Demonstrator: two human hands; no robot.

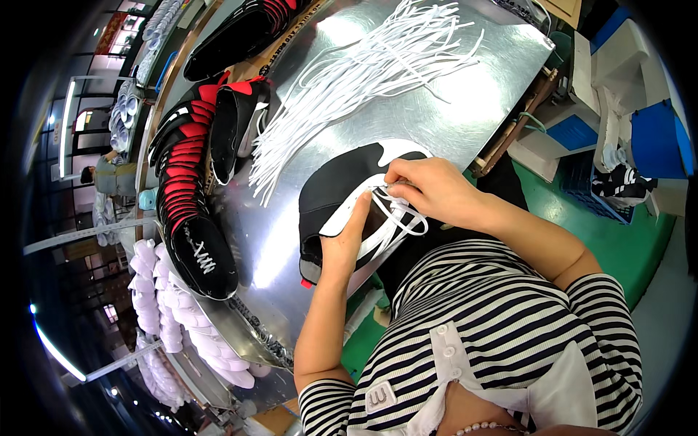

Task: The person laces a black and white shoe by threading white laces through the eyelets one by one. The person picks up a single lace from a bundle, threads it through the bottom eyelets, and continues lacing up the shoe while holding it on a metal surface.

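A black and white shoe upper [331, 178] with a small red tab lies at the near edge of the metal table, under both hands. My left hand [349, 236] grips its side, the thumb stretched along the white eyelet strip; the other fingers are hidden by the upper. At the far end of the lacing, my right hand [429, 185] has thumb and forefinger pinched together on a white shoelace [401, 221], whose loops hang over the opening. Beyond the upper, many loose white shoelaces [363, 80] are spread in a bundle across the table.
Black and red shoe uppers [185, 174] stand nested in a long row on the left, beside another upper [231, 123]. More lie at the top. The shiny metal table [502, 65] ends at the right. A blue crate [578, 190] holding shoes sits over the green floor [640, 251].
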